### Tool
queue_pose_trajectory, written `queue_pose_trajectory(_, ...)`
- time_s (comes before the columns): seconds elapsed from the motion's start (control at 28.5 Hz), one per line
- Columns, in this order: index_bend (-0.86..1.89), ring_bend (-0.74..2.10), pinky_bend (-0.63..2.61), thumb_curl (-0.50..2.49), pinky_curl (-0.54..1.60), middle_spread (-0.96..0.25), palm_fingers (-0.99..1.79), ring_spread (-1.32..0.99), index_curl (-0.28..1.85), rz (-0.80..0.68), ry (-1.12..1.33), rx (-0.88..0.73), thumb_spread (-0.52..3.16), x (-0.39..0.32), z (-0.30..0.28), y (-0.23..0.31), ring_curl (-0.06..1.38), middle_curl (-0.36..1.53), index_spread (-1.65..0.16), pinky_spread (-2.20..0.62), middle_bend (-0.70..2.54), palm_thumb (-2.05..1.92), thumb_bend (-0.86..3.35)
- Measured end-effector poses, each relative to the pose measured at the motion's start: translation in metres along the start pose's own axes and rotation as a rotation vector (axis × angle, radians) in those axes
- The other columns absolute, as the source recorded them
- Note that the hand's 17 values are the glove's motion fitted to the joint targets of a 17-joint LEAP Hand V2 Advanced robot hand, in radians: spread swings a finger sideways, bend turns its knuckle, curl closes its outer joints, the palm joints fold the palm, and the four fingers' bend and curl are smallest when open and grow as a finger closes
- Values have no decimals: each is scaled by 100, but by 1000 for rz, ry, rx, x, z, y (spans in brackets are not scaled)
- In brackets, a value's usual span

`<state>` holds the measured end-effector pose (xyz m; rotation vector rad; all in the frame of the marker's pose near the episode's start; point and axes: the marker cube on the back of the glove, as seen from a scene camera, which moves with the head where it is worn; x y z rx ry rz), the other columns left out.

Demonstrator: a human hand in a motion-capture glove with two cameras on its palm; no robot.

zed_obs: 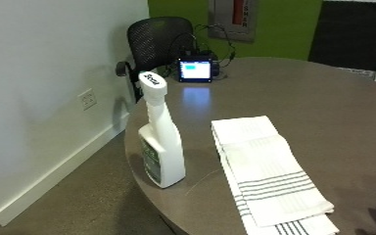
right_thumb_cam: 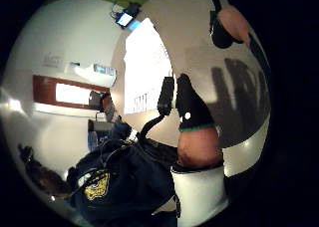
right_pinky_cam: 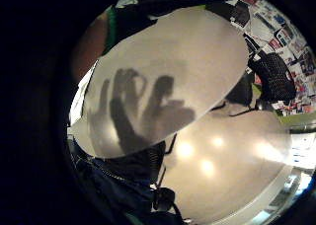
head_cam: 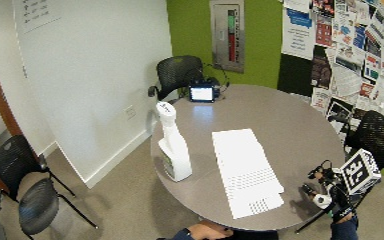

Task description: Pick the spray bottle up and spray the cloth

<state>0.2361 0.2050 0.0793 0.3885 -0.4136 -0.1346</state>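
Wide outside view alone catches the gloved right hand beyond the table's right edge; grip unreadable. Spray bottle stands left of the cloth.

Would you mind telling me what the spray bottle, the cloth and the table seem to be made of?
The spray bottle looks like opaque white plastic, smooth with a slight sheen. The cloth appears to be woven fabric, probably cotton: white, matte, with dark stripes and folded layers. The table seems to be grey-brown laminate, since its smooth top reflects the small screen's light.
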Motion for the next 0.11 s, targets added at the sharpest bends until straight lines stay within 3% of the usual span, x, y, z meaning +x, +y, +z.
queue_pose_trajectory(0.11, 26, 35, 8, 50, 13, -6, 75, -13, 46, -1, -3, 0, 122, 9, 8, -1, 36, 41, -32, 28, 32, 64, -2)
